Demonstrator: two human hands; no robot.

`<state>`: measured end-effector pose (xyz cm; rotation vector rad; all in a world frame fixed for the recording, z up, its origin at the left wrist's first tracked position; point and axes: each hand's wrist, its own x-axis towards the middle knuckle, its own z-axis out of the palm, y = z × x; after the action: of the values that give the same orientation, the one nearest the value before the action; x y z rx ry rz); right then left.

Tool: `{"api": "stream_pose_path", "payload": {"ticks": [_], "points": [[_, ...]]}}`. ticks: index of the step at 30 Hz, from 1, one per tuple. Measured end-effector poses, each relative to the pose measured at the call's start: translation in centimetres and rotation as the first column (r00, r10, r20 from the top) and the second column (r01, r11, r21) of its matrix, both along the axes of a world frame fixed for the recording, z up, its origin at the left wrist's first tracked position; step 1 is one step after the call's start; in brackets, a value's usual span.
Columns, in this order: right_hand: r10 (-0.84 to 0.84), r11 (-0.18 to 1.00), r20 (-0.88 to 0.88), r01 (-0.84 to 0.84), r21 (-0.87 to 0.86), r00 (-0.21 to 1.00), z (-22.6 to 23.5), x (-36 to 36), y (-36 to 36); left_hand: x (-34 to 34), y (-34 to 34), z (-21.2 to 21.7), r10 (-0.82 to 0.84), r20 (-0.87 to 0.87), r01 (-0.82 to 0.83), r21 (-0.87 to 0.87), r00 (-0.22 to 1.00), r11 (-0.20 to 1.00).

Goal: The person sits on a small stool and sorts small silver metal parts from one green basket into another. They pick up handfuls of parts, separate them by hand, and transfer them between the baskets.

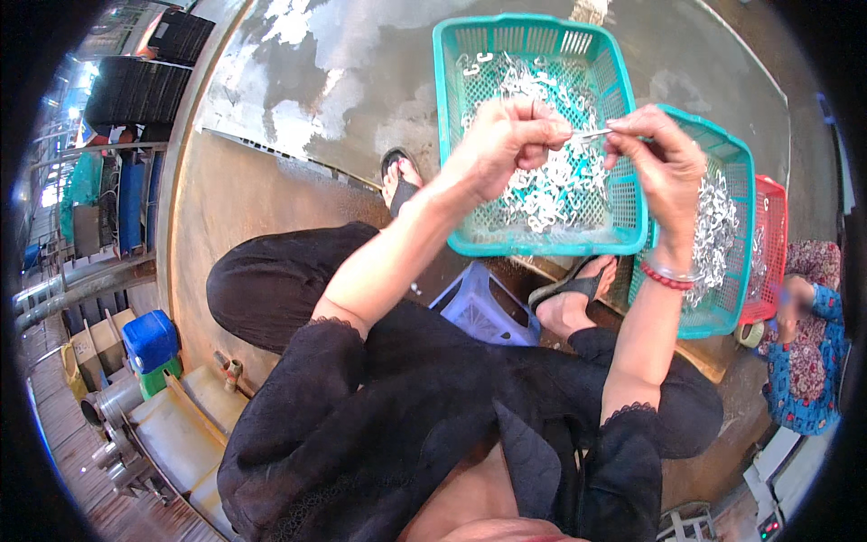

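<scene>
A: What are the hands doing just now?

B: Both are working on one small silvery metal piece [591, 134], held up over the nearer teal basket [542, 242]. The left hand [506, 144] is curling its fingers [546, 126] into a pinch on one end of it, and the right hand [664, 154] is pinching the other end between thumb and fingertips.

A: Where are the rest of the pieces lying?

B: A heap of similar metal clips [551, 181] is filling that basket. A second teal basket [722, 226] just to the right is holding more, and a red basket [768, 244] is sitting beside that one.

A: How would you judge the step is best done?

B: I'd say by keeping the piece directly over the basket, so a slip is only dropping it back in the heap, and by gripping close to the ends with the fingertips so the middle is staying in sight.

A: And the arms?

B: Both forearms are rising from the lap, elbows bent, wrists nearly level and facing one another. The right wrist is wearing bracelets [670, 274]. The person is sitting on a blue stool [483, 307], sandalled feet beside the baskets. Another person in patterned clothes [808, 343] is crouching at the far right.
</scene>
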<state>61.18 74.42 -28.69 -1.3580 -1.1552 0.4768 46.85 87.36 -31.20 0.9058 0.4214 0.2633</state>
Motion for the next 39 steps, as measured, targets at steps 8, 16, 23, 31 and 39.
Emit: {"api": "stream_pose_path", "payload": {"ticks": [8,16,23,31,39], "points": [[-0.016,0.999,-0.291,0.002,-0.051,0.957,-3.8,0.6,-0.1,1.3,-1.5,-2.9,0.053,-0.019,-0.055,-0.105,0.998,0.993],[0.049,0.999,-0.274,-0.052,-0.005,0.960,-5.0,1.0,0.5,2.0,-0.2,-4.5,-0.088,0.034,0.094,-0.284,0.996,0.954],[0.080,0.976,0.387,0.007,-0.220,0.918,-4.4,1.9,1.1,2.7,1.0,-6.6,-0.061,-0.214,0.093,0.143,0.975,0.985],[-0.257,0.957,0.445,0.289,-0.005,0.858,-6.6,1.6,2.8,4.2,0.0,-7.8,0.153,-0.047,-0.158,-0.150,0.987,0.976],[-0.261,0.961,-0.104,0.269,0.071,0.960,-8.3,1.0,3.3,4.3,0.4,-5.4,0.333,-0.044,-0.325,0.129,0.942,0.937]]}}
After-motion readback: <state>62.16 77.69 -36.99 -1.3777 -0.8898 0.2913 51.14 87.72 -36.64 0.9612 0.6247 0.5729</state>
